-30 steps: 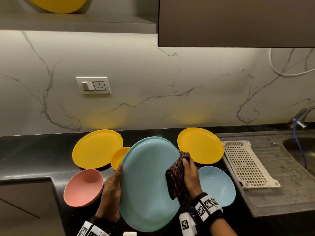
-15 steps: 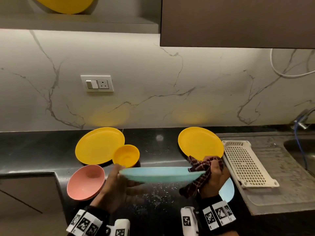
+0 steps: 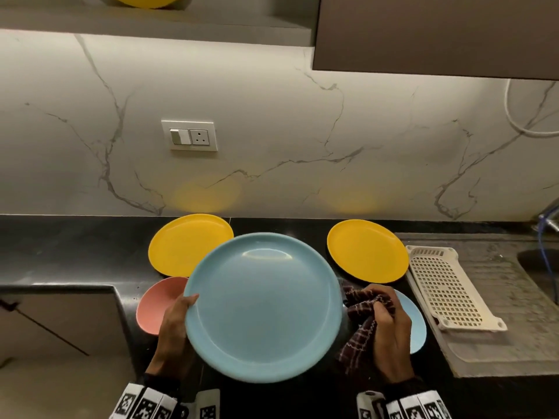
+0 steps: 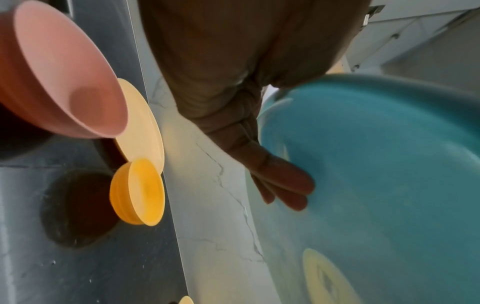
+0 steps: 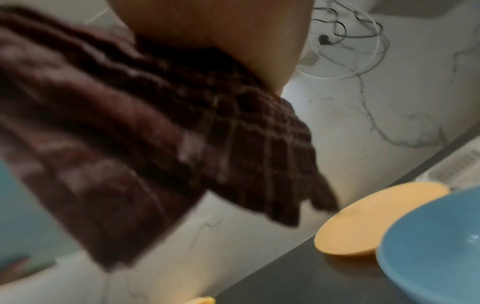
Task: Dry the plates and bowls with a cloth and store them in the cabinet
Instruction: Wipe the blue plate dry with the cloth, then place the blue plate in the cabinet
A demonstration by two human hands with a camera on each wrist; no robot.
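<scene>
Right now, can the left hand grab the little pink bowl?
Probably not yet. The left hand is busy holding the big blue plate by its edge. The pink bowl sits on the counter right beside that hand with nothing in between, so it looks easy once the plate is put away.

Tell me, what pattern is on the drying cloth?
The dark maroon checked cloth has pale plaid lines, clearest in the head view.

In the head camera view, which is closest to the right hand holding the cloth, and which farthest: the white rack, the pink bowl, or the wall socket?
From the right hand:
1. White rack, just to its right on the draining board.
2. Pink bowl, on the counter past the blue plate, beside the left hand.
3. Wall socket, up on the marble wall.
</scene>
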